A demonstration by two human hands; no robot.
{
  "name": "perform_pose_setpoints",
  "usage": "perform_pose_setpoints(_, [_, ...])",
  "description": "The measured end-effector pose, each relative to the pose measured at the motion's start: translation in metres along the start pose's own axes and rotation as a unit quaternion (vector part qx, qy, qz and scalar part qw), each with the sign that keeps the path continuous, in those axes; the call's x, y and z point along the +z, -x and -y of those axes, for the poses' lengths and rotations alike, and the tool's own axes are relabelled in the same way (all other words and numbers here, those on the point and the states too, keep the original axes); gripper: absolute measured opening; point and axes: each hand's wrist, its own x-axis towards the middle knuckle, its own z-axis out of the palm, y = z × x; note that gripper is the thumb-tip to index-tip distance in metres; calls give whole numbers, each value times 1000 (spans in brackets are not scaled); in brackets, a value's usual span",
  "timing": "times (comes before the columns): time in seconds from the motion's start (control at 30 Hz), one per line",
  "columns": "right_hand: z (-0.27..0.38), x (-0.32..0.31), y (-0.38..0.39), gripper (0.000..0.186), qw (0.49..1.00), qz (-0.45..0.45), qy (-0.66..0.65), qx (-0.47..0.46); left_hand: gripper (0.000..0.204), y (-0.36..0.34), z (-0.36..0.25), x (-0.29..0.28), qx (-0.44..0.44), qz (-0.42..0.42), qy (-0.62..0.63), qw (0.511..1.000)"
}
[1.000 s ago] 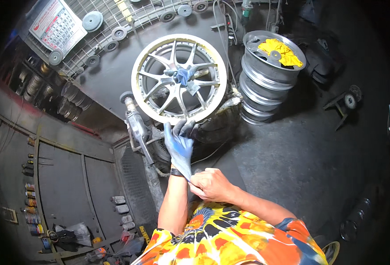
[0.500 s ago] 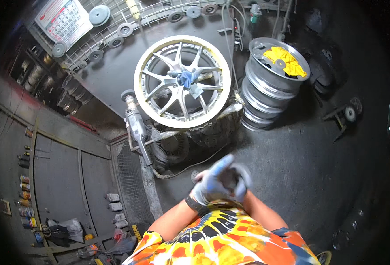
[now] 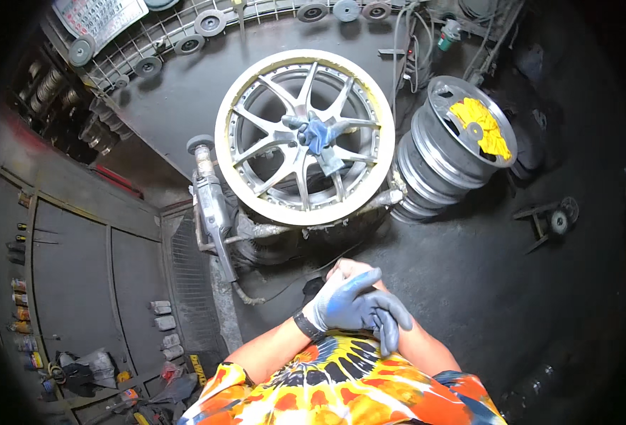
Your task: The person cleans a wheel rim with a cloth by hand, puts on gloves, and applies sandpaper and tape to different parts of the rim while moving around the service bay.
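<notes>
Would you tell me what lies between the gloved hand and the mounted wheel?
In the head view, dark machine base and bare floor lie between left hand and wheel.

Spoked wheel (image 3: 304, 138) ahead of hands (image 3: 359, 301), stacked rims (image 3: 454, 152) seemingly right.

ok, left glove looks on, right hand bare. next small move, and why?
Probably glove the right hand next. The left hand already wears a blue glove and lies over the bare right one near the chest. A second blue glove rests on the hub of the alloy wheel, so reaching there looks likely.
</notes>
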Motion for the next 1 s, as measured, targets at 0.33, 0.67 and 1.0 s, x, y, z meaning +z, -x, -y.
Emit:
perform_pose_setpoints(0.33, [5,35,-150,27,990,-23,4,140,117,-105,-102,-39,100,254,414,868])
perform_pose_setpoints(0.67, [55,-39,-240,51,747,-455,449,-182,38,-107,-190,-204,194,-362,-29,911])
perform_pose_setpoints(1.0, [119,-18,-200,17,851,-323,334,-243,50,-151,-140,-190,66,-262,-42,962])
